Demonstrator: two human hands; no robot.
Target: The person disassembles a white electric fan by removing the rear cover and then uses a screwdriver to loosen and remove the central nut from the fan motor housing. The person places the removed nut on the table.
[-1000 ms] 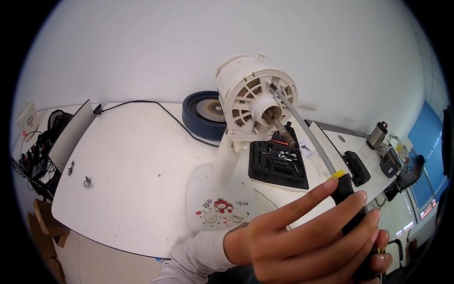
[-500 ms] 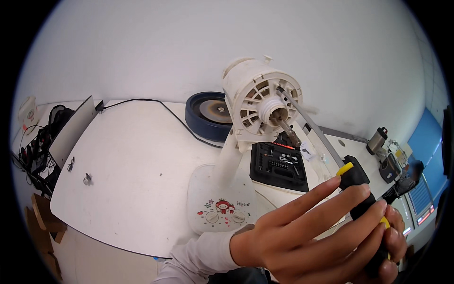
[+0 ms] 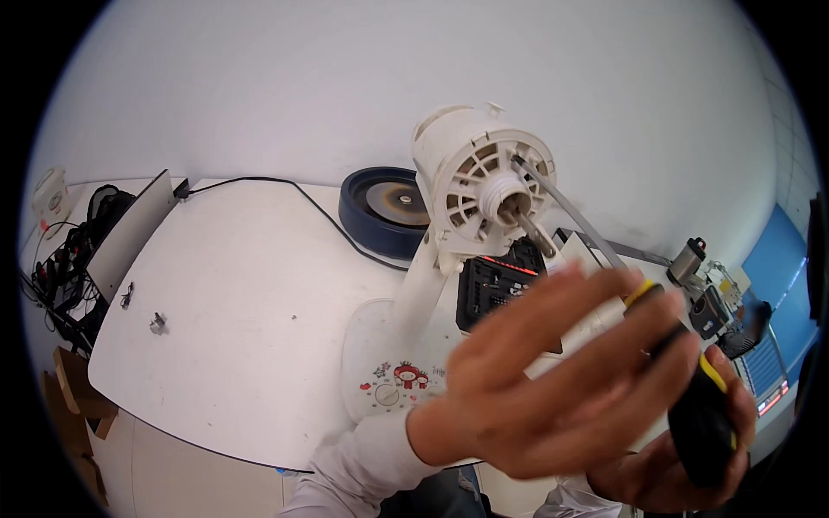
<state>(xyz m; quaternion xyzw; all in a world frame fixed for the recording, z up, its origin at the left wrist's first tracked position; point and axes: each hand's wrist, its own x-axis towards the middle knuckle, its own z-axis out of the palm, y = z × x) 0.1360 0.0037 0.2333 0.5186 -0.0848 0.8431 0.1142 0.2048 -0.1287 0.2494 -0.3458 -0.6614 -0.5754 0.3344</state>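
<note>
A white fan motor housing [image 3: 445, 147] stands on its stand, its slotted front towards me and a metal shaft [image 3: 537, 233] sticking out of the threaded collar. A long screwdriver [image 3: 704, 432] with a black and yellow handle has its tip against the upper right of that front. My right hand [image 3: 643, 485] is closed round the lower end of the handle. Smeared by motion, my left hand [image 3: 553, 371] has its fingers curled over the handle's upper part; its thumb cannot be made out. Below the motor is the fan's white base [image 3: 367, 345] with a knob and cartoon pictures.
Behind the stand lies a round dark blue part [image 3: 358, 216] with a metal disc. A black tool case [image 3: 475, 289] sits partly behind my left hand. Small metal pieces [image 3: 158, 324] lie on the white table [image 3: 242, 285]. A black cable [image 3: 298, 190] runs across the back.
My left hand has moved up and left along the screwdriver and covers more of the tool case. The right hand shows more of itself round the handle's end. The motor appears slightly further right.
</note>
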